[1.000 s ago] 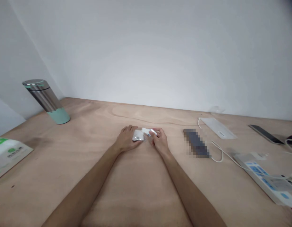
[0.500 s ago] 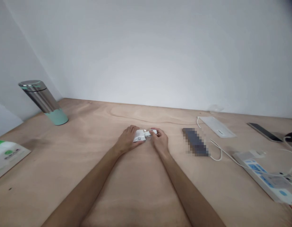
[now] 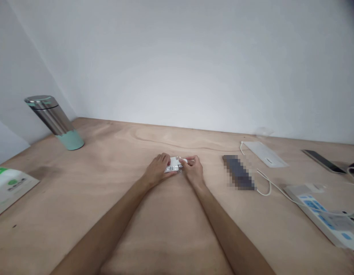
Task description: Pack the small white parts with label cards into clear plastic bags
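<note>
Both of my hands meet at the middle of a wooden table [image 3: 113, 198]. My left hand [image 3: 156, 170] is curled, its fingers closed on a small clear plastic packet [image 3: 173, 165] with something white inside. My right hand [image 3: 194, 169] pinches the packet's right end between thumb and fingers. The packet is held just above the table surface between the two hands.
A steel and mint-green flask [image 3: 55, 121] stands at the far left. A white and green tissue pack [image 3: 9, 187] lies at the left edge. To the right lie a blurred dark device [image 3: 239, 172], a white flat device [image 3: 265, 154] with cable, a power strip [image 3: 322, 215] and a dark phone [image 3: 322, 161].
The hands have drawn closer together on the packet, which now looks more folded and narrower. My right-hand fingers have shifted onto its end.
</note>
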Available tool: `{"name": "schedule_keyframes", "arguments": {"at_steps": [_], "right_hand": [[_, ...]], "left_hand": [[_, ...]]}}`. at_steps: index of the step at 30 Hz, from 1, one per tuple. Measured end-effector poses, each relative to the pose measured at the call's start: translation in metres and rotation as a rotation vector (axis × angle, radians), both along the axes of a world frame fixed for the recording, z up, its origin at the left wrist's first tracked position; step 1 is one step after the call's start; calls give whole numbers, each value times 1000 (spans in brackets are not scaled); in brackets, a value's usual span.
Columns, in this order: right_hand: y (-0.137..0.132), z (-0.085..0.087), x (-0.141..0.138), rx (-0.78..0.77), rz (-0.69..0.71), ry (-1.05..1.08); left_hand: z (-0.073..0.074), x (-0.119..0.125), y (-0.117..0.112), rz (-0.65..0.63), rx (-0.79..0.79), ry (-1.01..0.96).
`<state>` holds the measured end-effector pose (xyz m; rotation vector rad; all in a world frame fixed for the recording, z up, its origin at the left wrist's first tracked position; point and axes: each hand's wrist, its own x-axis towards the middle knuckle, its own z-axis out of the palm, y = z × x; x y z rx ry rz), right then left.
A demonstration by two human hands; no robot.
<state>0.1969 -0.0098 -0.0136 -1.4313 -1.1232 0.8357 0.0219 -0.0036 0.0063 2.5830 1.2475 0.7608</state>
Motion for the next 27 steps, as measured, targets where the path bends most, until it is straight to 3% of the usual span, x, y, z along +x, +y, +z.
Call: {"name": "schedule_keyframes", "arguments": {"at_steps": [6, 14, 22, 27], "right_hand": [[2, -5, -4, 0, -52, 11], [4, -10, -7, 35, 43, 64], [-4, -3, -8, 42, 29, -220], [-4, -4, -7, 19, 64, -251]], "left_hand": [[-2, 2, 0, 7, 1, 12], [-4, 5, -1, -3, 52, 50], [-5, 3, 1, 37, 14, 52], [-6, 3, 2, 36, -11, 46]]}}
